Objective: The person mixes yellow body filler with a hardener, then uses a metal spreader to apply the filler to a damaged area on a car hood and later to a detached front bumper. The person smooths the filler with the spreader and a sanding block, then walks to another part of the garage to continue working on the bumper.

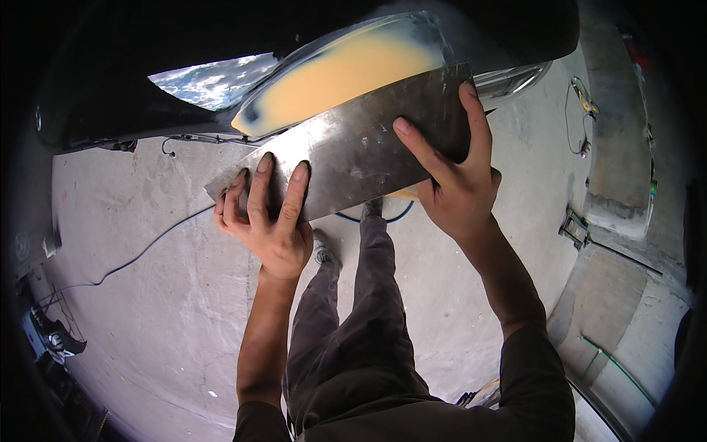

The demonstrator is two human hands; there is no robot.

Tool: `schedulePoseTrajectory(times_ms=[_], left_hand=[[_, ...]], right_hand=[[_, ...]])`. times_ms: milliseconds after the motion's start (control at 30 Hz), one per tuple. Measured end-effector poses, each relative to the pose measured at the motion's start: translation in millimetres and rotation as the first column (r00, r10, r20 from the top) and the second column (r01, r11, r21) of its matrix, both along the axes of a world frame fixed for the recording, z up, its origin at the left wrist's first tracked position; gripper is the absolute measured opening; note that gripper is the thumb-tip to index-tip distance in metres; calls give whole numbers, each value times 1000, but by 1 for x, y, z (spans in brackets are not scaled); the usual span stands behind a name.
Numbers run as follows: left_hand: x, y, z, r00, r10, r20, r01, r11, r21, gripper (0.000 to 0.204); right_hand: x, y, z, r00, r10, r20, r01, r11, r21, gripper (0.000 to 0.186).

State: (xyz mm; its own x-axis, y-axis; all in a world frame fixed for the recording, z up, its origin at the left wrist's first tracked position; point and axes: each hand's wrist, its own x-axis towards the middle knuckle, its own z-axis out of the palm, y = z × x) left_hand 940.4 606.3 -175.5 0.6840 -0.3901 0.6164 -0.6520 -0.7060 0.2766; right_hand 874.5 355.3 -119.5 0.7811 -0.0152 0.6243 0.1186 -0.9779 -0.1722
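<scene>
My left hand [274, 239] grips the lower left end of a thin, grey, scuffed metal sheet [353, 147], its fingers spread over the upper face. At the sheet's right end my right hand [458, 191] holds on, one finger reaching up along the edge and the thumb lying on the face. The sheet is tilted, its right end higher. Just beyond its far edge is a dark, car-like body panel with a smooth yellow patch of what looks like filler [346, 66]. Whether sheet and patch touch, I cannot tell. The sheet's underside is hidden.
A glossy black body part [96, 110] spans the far side. A dark hose [147, 250] runs across the concrete floor [169, 317] at the left. Cables [585, 107] lie at the right, near a metal floor fitting [573, 228]. A green hose [618, 368] is at the lower right.
</scene>
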Motion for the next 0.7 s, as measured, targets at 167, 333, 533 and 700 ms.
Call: schedulePoseTrajectory(times_ms=[167,333,533,700], left_hand=[[-17,-3,28,999,33,8,-34,998,54,44],[1,-5,67,994,83,-76,-75,992,105,59],[16,-12,77,997,62,-49,-60,997,54,71],[18,-13,68,998,54,-40,-52,997,47,67]], right_hand=[[-6,-1,22,998,-13,-54,12,1000,-16,70],[14,-3,56,994,-16,-112,18,1000,21,66],[33,-5,71,993,5,-117,-2,1000,23,67],[41,-13,68,996,85,-39,-87,994,-64,66]])
